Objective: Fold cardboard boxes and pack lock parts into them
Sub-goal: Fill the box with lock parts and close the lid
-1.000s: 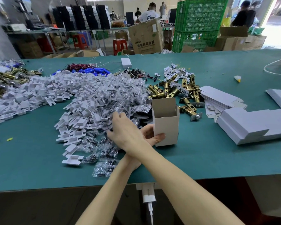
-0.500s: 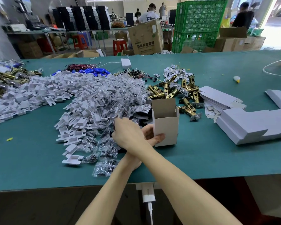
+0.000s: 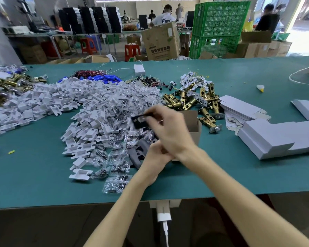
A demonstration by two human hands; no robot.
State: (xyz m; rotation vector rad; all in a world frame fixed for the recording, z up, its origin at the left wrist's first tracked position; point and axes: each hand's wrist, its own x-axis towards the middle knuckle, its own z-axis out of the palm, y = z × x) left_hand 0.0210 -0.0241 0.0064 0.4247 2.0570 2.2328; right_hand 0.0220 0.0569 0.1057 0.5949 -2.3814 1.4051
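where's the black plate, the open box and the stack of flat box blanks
black plate (image 3: 137,124), head view, flat face
open box (image 3: 190,120), head view, inner back wall
flat box blanks (image 3: 239,106), head view, top sheet

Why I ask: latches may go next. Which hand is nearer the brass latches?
Right. The right hand, pinching a black plate, is just left of the latches; the left hand sits farther, toward the person.
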